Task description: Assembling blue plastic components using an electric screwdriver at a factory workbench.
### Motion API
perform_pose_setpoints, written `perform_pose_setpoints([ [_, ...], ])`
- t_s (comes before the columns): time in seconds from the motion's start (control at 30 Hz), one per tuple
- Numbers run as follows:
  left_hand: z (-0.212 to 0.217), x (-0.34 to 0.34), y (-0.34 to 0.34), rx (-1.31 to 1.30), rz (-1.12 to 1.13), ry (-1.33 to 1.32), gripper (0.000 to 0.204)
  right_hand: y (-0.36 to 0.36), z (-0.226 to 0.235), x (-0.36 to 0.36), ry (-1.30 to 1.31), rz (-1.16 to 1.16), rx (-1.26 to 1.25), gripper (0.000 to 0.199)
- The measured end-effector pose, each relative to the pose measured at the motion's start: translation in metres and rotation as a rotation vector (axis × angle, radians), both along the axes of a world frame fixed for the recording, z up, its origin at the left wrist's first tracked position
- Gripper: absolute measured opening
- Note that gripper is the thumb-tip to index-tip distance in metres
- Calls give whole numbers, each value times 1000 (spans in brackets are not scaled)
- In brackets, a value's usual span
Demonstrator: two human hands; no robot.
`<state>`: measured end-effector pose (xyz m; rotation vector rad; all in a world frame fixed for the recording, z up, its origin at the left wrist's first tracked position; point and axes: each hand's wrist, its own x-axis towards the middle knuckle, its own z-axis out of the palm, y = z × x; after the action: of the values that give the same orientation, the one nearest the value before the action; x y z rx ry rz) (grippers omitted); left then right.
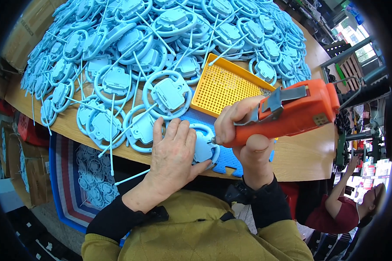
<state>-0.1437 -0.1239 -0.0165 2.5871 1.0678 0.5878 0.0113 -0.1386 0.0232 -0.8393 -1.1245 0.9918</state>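
Note:
A light-blue wheel-shaped plastic part point(203, 150) lies on a blue foam mat point(231, 162) at the table's near edge. My left hand point(174, 150) holds it down from the left, fingers stretched over its side and thumb on the near rim. A thin stalk sticks out from under that hand to the left. My right hand point(250, 145) is wrapped round an orange electric screwdriver point(292, 113), tilted with its tip at the right side of the part. Whether a screw sits under the tip is too small to tell. Beyond the mat, a yellow perforated tray point(199, 104) holds small metal pieces, probably screws.
Similar blue parts point(165, 93) are heaped over the far and left side of the wooden table point(309, 161). Below the left edge, a striped bag point(63, 182) holds more. Cardboard boxes point(35, 167) stand at left. Another person point(342, 209) is at right.

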Motion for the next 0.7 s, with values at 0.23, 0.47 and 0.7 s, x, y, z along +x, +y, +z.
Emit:
perform_pose_setpoints([
  [0.23,44,-66,-21,-184,-99,81,60,27,9,54,135,-52,258,54],
  [0.47,78,-132,-43,-472,-106,397,67,87,-15,77,157,-205,287,38],
  [0.7,39,-52,15,27,36,62,70,95,-24,78,110,-256,258,41],
])
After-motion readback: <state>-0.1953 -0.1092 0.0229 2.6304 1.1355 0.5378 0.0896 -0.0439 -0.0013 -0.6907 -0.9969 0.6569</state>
